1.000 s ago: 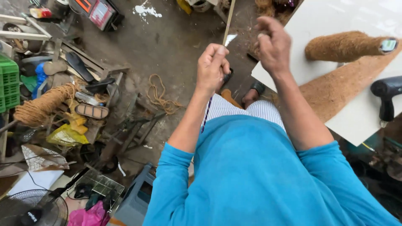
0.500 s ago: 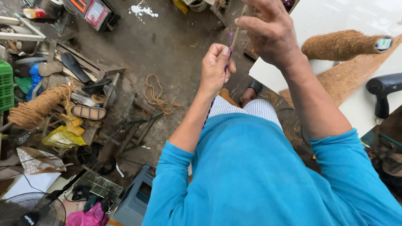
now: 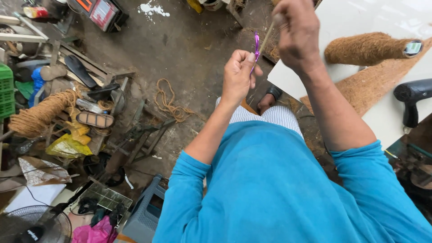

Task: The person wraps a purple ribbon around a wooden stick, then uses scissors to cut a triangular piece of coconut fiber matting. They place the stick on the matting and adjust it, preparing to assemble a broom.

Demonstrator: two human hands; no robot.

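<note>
— Beside the white table [image 3: 355, 18], what's changed above that cluttered floor?

— Right hand [image 3: 298, 33] has climbed higher, fist closed on the thin stick [image 3: 265, 39]. Left hand [image 3: 238, 74] has followed, pinching a purple ribbon [image 3: 256, 45] against the stick.

— Meaning?

— Ribbon's newly in play, left of the table; wrapping looks under way.

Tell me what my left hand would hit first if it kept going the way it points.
Probably the thin stick with the purple ribbon, just beyond the left hand; depth is unclear.
</note>
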